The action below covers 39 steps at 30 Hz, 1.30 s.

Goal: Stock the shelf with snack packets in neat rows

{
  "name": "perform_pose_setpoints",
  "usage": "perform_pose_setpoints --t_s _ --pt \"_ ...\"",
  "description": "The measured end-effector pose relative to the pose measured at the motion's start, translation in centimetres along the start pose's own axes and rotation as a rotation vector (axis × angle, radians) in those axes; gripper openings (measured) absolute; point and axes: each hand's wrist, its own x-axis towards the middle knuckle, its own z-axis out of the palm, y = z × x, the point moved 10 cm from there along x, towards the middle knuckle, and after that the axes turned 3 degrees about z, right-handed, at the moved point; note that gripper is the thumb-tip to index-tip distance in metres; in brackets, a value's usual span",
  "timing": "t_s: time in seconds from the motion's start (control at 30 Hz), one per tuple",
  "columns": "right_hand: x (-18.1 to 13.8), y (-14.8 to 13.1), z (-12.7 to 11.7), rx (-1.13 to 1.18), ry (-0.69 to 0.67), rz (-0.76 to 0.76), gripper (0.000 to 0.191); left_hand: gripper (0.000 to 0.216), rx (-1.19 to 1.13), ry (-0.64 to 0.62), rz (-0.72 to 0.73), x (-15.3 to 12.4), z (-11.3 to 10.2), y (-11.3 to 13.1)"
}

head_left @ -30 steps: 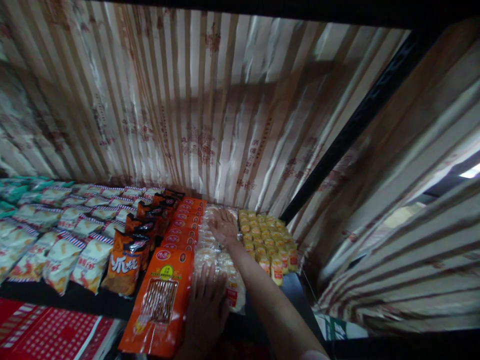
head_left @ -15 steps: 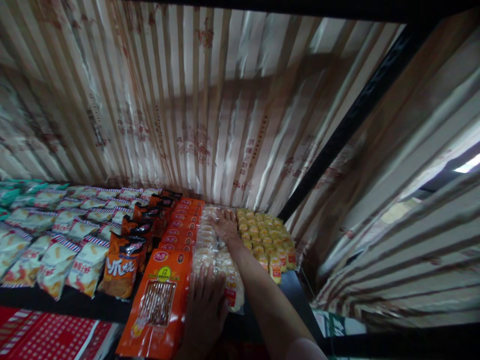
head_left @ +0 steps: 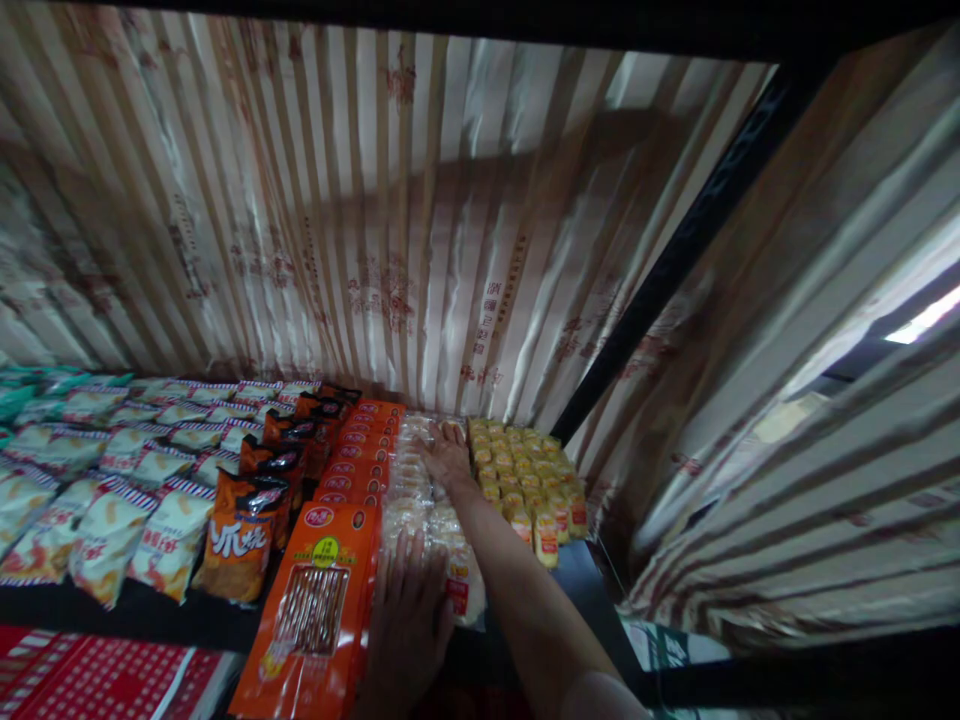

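Clear-wrapped pale snack packs [head_left: 459, 555] lie in rows on the dark shelf, between orange packets and small yellow packs. My left hand [head_left: 409, 600] rests with fingers stretched out on the front of these pale packs, close beside the foremost orange packet [head_left: 311, 610] with its window of brown sticks. Farther back, my right hand [head_left: 448, 458] lies spread on the rear of the same row, its arm reaching over the packs. Neither hand is closed round anything. The small yellow packs [head_left: 525, 475] are just right of my right hand.
Orange-and-black snack bags [head_left: 238, 540] and white snack bags [head_left: 112, 540] fill the left. A striped curtain [head_left: 420, 220] hangs behind. A black slanted post [head_left: 660, 280] stands at the right. Red perforated baskets [head_left: 90, 675] sit below the shelf at lower left.
The view has shifted slightly, so the scene sits a little farther left. Both hands stay on the pale packs, in nearly the same places.
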Motion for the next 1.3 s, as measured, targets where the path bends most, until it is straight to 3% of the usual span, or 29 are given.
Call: perform_pose_setpoints --t_s 0.23,0.4,0.6,0.97,1.3 --pt "-1.4 -0.7 -2.0 0.012 -0.028 -0.013 0.062 0.045 -0.053 -0.009 -0.034 -0.6 0.4 -0.3" --pt "-5.8 -0.7 -3.2 0.004 0.039 -0.054 0.057 0.047 -0.063 -0.060 -0.020 -0.9 1.0 -0.2" --pt "-10.5 -0.1 -2.5 -0.047 0.107 -0.102 0.055 0.051 -0.040 -0.073 0.002 -0.7 0.8 -0.2" --pt "-10.2 0.2 -0.5 -0.017 0.096 -0.110 0.058 0.049 0.042 -0.094 0.038 -0.6 1.0 0.0" --pt "-9.7 0.1 -2.3 0.004 0.108 -0.097 0.056 0.049 0.026 -0.073 0.037 -0.6 0.7 0.1"
